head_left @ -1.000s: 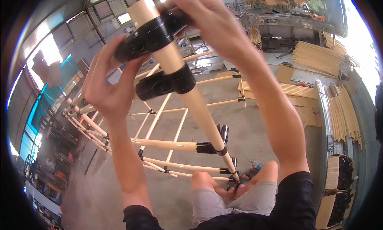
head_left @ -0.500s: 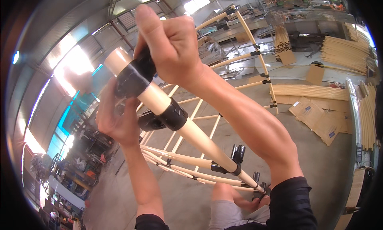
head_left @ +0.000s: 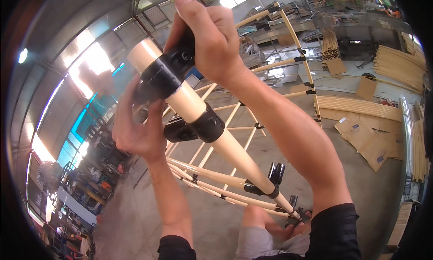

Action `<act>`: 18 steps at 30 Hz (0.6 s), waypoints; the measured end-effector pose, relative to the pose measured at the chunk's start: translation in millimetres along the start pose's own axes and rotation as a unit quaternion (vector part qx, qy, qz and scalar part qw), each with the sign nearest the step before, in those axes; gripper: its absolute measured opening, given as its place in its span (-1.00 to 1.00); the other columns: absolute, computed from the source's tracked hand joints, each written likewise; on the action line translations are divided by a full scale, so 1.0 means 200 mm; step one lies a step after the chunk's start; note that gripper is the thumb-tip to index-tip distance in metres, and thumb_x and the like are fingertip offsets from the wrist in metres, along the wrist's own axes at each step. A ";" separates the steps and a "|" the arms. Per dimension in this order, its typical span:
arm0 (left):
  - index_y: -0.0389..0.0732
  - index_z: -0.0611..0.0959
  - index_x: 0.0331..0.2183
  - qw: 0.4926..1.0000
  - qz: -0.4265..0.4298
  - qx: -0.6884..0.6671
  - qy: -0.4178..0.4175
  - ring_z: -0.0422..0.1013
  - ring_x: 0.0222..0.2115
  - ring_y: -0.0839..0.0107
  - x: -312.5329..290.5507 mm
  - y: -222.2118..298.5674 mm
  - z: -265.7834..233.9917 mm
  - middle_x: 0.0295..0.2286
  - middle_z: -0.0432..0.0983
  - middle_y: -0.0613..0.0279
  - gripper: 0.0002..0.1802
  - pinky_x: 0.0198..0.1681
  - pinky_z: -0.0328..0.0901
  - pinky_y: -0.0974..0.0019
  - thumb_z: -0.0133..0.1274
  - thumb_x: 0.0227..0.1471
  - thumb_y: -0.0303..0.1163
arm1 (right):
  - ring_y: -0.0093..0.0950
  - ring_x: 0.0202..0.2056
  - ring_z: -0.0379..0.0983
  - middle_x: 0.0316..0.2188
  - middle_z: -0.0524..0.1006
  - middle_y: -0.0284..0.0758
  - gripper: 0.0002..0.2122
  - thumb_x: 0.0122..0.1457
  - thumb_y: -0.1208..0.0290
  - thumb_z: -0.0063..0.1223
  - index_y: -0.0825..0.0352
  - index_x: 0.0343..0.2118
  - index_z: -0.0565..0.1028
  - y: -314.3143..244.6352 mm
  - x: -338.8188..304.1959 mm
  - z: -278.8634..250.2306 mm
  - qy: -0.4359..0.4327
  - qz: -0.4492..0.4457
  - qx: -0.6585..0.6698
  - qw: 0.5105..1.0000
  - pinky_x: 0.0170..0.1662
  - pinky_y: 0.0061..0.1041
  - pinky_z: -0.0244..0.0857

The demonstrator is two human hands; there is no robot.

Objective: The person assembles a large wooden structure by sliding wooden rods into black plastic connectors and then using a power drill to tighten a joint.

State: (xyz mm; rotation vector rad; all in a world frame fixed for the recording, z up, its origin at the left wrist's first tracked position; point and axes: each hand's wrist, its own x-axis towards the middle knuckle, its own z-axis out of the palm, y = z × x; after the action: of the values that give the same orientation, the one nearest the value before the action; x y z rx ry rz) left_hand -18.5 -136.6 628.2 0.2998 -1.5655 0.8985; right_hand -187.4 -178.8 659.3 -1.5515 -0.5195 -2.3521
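A cream-coloured pipe point(head_left: 187, 102) slants up toward me from the floor. Around it, just below its open end, sits a black pipe joint point(head_left: 161, 76). My right hand point(head_left: 216, 41) is closed over the joint's right-hand part, where a bolt hole shows. On the opposite side, my left hand point(head_left: 140, 127) curls its fingers and thumb around the joint; some fingertips are hidden behind it. Lower on the same pipe is a second black joint point(head_left: 208, 124), with an arm point(head_left: 180, 130) sticking out beside my left wrist. Neither hand holds a tool.
Cream rails with black joints form a large frame point(head_left: 212, 172) beyond the pipe. A black double joint point(head_left: 276, 173) projects near its foot, close to my knees. At right lie flattened cardboard point(head_left: 367, 140) and pipe bundles point(head_left: 399, 68). Cluttered shelving point(head_left: 85, 188) lines the left.
Both hands, the pipe and the frame appear farther right in the picture. More of the right-hand part of the joint shows beneath my right hand. Both hands keep their grip.
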 end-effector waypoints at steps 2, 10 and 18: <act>-0.35 0.65 -0.11 1.000 -0.001 -0.016 -0.021 0.58 -0.36 0.34 0.01 -0.01 -0.01 -0.35 0.64 0.10 -0.44 -0.27 0.46 0.34 0.35 -0.30 -0.59 | -0.59 -0.76 0.21 -0.86 0.36 -0.36 -0.43 0.33 0.19 -0.17 0.44 -0.79 0.49 -0.01 0.02 0.00 -0.008 -0.017 -0.011 1.000 -0.63 -0.53 0.11; -0.23 0.55 0.06 0.963 -0.057 -0.199 -0.172 0.56 -0.27 0.43 0.06 -0.14 -0.04 -0.25 0.63 0.11 -0.23 -0.19 0.45 0.33 0.42 -0.30 -0.51 | -0.61 -0.58 0.37 -0.65 0.48 -0.34 -0.51 0.38 0.12 -0.19 0.45 -0.50 0.56 -0.13 0.05 -0.16 -0.185 0.045 -0.077 0.979 -0.51 -0.56 0.23; -0.20 0.64 -0.04 0.963 0.083 -0.229 -0.116 0.56 -0.49 0.36 0.09 -0.19 0.03 -0.42 0.62 0.15 -0.38 -0.44 0.39 0.39 0.39 -0.26 -0.47 | -0.63 -0.64 0.36 -0.71 0.51 -0.35 -0.39 0.34 -0.01 -0.18 0.47 -0.63 0.57 -0.23 0.01 -0.05 -0.099 0.063 -0.293 0.949 -0.54 -0.58 0.23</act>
State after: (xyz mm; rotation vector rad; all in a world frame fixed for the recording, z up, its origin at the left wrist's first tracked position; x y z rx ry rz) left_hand -2.1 -160.9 659.2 -0.0620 -1.9867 0.6157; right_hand -215.0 -141.7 650.2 -2.0064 0.2735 -2.3843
